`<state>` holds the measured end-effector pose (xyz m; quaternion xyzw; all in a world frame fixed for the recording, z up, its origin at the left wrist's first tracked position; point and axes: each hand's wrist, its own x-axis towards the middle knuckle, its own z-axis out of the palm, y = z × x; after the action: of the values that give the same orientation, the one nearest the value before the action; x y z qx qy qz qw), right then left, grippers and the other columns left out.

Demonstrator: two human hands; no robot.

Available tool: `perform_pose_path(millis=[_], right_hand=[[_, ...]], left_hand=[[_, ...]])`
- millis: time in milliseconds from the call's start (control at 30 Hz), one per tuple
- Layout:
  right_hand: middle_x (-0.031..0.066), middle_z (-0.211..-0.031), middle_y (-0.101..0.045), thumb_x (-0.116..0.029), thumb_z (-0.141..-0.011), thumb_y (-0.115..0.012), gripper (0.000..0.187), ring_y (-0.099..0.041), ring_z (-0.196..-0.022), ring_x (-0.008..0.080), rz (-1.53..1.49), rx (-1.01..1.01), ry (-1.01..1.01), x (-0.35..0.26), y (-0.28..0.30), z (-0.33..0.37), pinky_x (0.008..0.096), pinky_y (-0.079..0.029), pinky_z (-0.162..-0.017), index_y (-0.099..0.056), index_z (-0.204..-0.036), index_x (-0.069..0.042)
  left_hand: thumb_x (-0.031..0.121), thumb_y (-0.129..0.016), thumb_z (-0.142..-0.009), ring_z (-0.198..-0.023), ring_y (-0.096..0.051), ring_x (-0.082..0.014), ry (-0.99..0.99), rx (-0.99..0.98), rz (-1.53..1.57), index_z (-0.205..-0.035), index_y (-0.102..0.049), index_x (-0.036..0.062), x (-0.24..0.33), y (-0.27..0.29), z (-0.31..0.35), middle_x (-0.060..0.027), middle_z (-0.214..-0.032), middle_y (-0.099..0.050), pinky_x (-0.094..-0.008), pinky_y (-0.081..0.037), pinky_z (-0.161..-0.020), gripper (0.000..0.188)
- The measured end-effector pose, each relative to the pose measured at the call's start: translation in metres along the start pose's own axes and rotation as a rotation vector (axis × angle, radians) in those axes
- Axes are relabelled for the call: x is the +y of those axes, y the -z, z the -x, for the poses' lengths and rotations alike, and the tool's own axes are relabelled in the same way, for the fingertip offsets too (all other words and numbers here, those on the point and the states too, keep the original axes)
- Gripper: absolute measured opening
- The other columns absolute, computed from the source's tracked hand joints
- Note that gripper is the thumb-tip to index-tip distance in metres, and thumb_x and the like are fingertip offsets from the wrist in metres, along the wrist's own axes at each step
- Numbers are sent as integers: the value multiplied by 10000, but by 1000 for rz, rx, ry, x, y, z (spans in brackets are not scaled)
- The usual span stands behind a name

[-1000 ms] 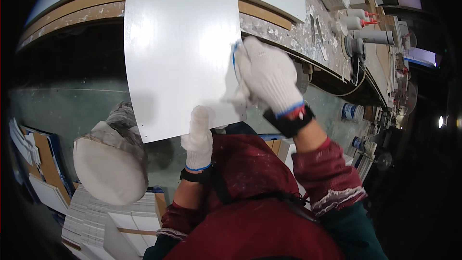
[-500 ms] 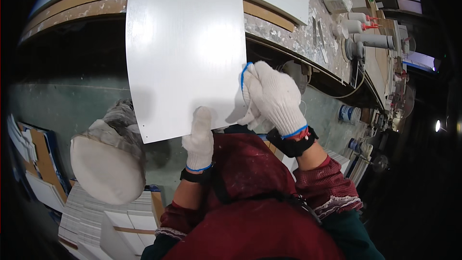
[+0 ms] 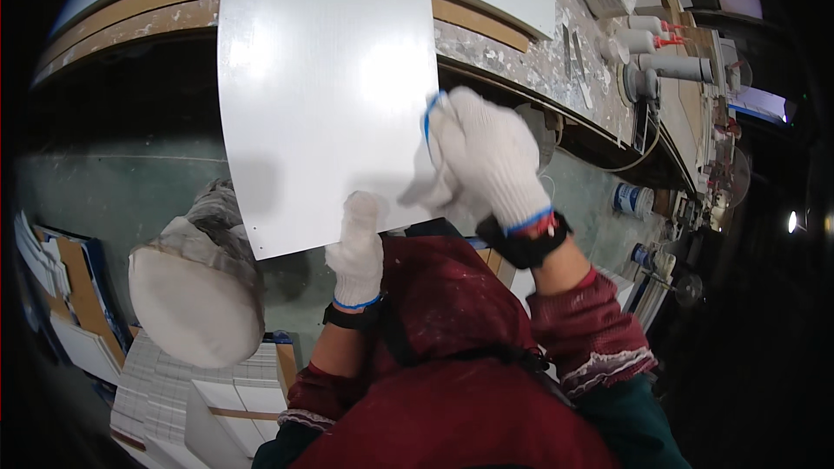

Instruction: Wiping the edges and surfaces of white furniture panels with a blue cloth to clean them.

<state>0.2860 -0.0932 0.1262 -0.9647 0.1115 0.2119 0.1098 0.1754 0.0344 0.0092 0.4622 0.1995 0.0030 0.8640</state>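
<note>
- Your left hand (image 3: 358, 243), in a white knit glove, grips the near edge of the white panel (image 3: 326, 95) — fingers closed on its lower rim, thumb on the face as far as you can make out.
- Your right hand (image 3: 486, 156), gloved the same, lies on the panel's right edge with a crumpled white cloth (image 3: 426, 195) bunched under the palm; fingers curled together around the cloth, pressed against the panel.
- The panel hangs out past the workbench (image 3: 521, 61), its far end resting over the paint-spattered top and its near end held up above the floor.
- On the bench to your right stand white tubes with red nozzles (image 3: 647, 35) — well apart from the panel.
- Below left, a pale rounded bundle (image 3: 195, 295) sits near the panel's lower corner, beside stacked white boards (image 3: 165, 391).
- A small blue-and-white can (image 3: 632, 200) stands under the bench.
</note>
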Motion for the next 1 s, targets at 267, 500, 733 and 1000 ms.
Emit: perform_pose_path(millis=[267,500,733,1000], right_hand=[[182,-836,-651,-441,-931,-455,347,-640,-780,395,-64,-22,-29,-5,-4,-5,470,-502,-685,-570,-918,-115],[161,-651,-614,-271,-895,-536,176,-644,-623,356,-64,-11,23,27,-39,74,436,-503,-575,-520,-881,-95],[163,-635,-606,-288,-929,-517,209,-645,-600,333,-102,35,35,5,-21,29,394,-502,-528,-517,-854,-92],[175,-675,-628,-312,-931,-519,207,-637,-607,367,-44,70,55,16,-31,50,437,-498,-548,-533,-882,-111]], left_hand=[[187,-561,-960,-921,-627,-189,8,53,-41,-1070,-617,-83,-9,8,0,-130,-1020,-663,-321,-511,-831,297],[169,-550,-961,-883,-636,-200,-25,53,-60,-1019,-638,-76,2,-4,2,-129,-960,-671,-315,-516,-804,267],[203,-531,-978,-870,-629,-189,7,127,-114,-1040,-637,-68,-10,5,4,-120,-966,-669,-317,-513,-794,297],[353,-553,-947,-1093,-576,-247,144,-31,-74,-1255,-496,-67,-3,10,3,-156,-1204,-574,-373,-470,-932,524]])
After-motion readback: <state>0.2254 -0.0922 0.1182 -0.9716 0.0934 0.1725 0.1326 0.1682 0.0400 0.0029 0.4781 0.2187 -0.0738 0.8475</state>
